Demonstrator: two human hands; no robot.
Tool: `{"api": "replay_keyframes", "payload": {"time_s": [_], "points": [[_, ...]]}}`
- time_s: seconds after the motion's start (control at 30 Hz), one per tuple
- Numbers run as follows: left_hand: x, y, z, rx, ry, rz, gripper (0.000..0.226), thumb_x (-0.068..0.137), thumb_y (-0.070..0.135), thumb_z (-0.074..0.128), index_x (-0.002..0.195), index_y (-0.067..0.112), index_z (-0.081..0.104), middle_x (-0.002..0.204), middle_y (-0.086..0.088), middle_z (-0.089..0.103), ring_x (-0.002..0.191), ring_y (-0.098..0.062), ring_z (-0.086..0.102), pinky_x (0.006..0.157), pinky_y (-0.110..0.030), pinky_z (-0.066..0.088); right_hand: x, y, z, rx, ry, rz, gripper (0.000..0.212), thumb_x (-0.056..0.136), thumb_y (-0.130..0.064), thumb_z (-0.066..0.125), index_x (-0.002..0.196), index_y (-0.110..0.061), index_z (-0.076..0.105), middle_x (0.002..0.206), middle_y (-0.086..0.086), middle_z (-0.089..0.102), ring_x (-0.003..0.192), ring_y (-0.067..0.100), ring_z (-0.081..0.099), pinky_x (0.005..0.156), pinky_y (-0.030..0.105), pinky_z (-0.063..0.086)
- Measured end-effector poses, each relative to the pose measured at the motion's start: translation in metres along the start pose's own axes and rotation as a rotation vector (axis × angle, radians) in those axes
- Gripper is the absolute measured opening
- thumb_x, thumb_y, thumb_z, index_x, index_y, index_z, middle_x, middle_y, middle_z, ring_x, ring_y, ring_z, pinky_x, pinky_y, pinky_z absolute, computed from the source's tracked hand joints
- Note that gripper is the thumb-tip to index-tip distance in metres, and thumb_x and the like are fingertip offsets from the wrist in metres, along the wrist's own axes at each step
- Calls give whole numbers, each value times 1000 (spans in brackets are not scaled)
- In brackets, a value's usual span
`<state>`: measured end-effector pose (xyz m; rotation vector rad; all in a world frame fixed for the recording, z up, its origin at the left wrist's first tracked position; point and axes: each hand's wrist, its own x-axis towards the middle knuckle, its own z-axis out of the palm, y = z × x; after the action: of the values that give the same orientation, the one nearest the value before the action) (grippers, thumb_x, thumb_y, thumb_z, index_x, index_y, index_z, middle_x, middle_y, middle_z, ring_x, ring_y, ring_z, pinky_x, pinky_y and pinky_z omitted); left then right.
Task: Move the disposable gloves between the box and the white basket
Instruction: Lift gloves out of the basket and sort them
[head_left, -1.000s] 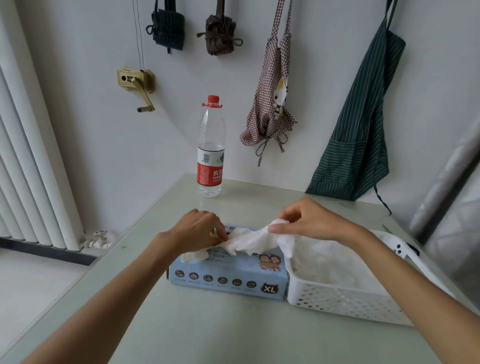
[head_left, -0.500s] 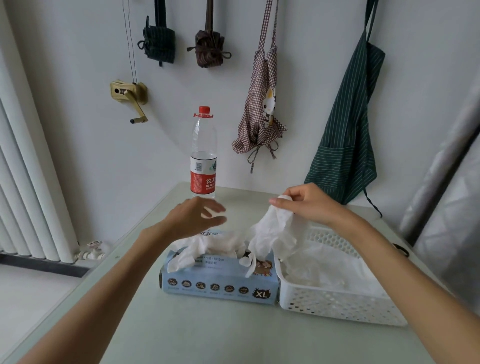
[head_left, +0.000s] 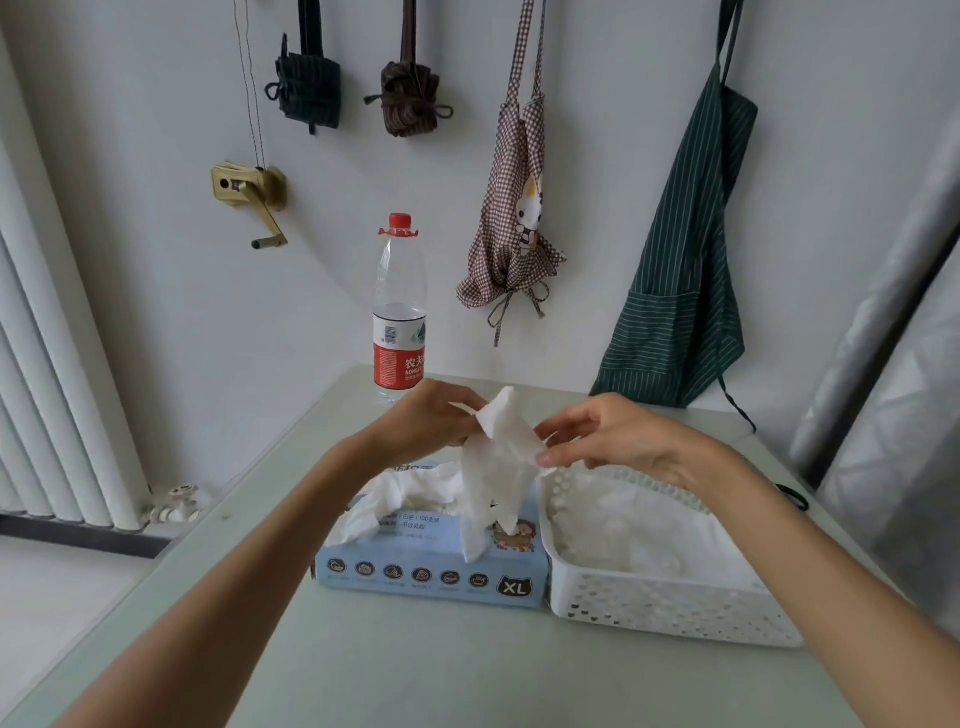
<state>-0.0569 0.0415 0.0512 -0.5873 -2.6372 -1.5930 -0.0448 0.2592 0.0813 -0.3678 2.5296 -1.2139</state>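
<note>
Both hands hold one white glove (head_left: 498, 467) up in the air over the blue box (head_left: 431, 577). The left hand (head_left: 426, 426) pinches its top corner with curled fingers. The right hand (head_left: 608, 436) pinches its other edge between thumb and fingers. More gloves (head_left: 400, 493) stick out of the box. The white basket (head_left: 670, 603) sits touching the box, with gloves inside.
</note>
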Motion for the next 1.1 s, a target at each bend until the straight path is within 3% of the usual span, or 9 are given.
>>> {"api": "replay_keyframes", "payload": {"time_s": [0.17,0.23,0.3,0.47,0.6,0.7,0.77,0.93,1.1], "points": [[-5,15,0,-202,-4,-11,15,89,15,62,103,16,67,96,-3,71,81,-9,71,67,-16,55,-18,6,-18,-97,234,-83,8,84,-23,70,92,-24,73,90,-7,72,87,7,64,70,16,45],[-4,26,5,-281,-1,-29,8,88,18,63,95,19,66,91,0,72,78,-8,71,66,-16,55,-27,9,-22,1,246,-136,19,84,-33,68,101,-24,69,102,-7,70,97,8,65,81,21,50],[-2,36,10,-316,-7,-22,13,88,20,64,100,16,66,95,-3,73,82,-12,71,69,-19,56,-37,8,-19,88,179,-180,37,78,-43,68,111,-27,63,109,-11,68,100,2,64,90,23,50],[9,59,29,-346,-23,-3,30,88,21,65,116,12,61,104,-6,72,91,-15,70,76,-24,57,-51,19,-27,88,326,-262,24,79,-32,73,103,-28,69,99,-12,73,97,1,66,83,17,48],[19,70,47,-369,-13,-44,20,89,21,63,106,9,66,98,-4,73,87,-13,71,71,-21,57,-63,29,-38,111,295,-221,60,68,-43,77,122,-33,55,106,-10,70,95,3,68,81,22,51],[24,76,64,-399,-43,-54,12,89,20,63,97,13,67,93,-1,73,83,-11,71,67,-19,56,-64,39,-45,105,495,-260,21,80,-25,74,100,-24,69,81,-11,73,75,0,68,71,16,51],[27,75,73,-414,-68,-66,19,88,22,64,103,11,67,96,-2,73,86,-13,71,69,-21,57,-65,47,-56,199,596,-230,3,85,-22,70,84,-23,73,77,-8,74,78,6,67,78,23,53],[29,55,90,-385,-108,-112,21,85,32,66,90,12,69,90,-1,74,85,-10,71,73,-21,56,-70,55,-73,371,514,-171,18,87,-26,66,101,-17,73,98,3,75,98,18,69,97,35,50],[29,37,96,-326,-129,-129,17,86,30,64,90,14,68,95,2,74,84,-6,70,75,-19,56,-62,59,-82,243,702,-280,24,96,-24,54,96,-4,66,82,13,64,81,21,59,77,34,46]]}}
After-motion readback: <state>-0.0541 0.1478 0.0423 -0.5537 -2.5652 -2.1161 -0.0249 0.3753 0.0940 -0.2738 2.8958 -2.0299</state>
